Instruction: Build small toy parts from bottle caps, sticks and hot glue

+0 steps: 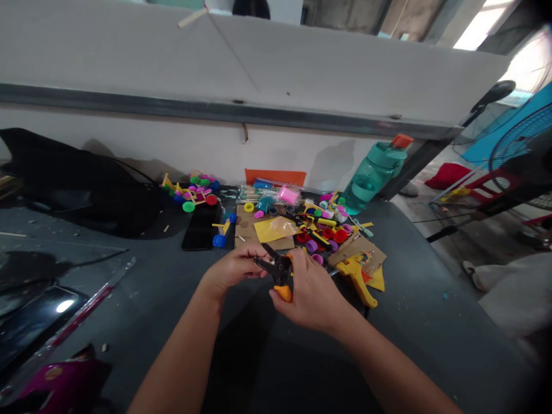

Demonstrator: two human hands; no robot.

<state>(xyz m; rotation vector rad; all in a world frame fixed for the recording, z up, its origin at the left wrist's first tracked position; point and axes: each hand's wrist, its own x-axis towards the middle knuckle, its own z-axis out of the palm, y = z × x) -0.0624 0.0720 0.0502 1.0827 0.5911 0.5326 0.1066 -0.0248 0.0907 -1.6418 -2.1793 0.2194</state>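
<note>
My right hand (pixel 313 290) is closed around the orange handles of a pair of wire strippers (pixel 281 269). Their black jaws are spread and point left, toward my other hand. My left hand (pixel 236 265) is closed in a pinch close beside these jaws. A tiny pale piece shows by its fingertips, too small to name. Just beyond the hands lie a sheet of brown cardboard (pixel 244 230) and a yellow sheet (pixel 273 228). A yellow glue gun (pixel 357 279) rests right of my right hand.
Colourful bottle caps (pixel 340 236) lie heaped at the back right, near a teal water bottle (pixel 371 178). Little wheeled stick models (pixel 196 192) stand behind a black phone (pixel 200 227). A black bag (pixel 81 190) fills the back left. A white partition (pixel 172 138) borders the dark table (pixel 431 299).
</note>
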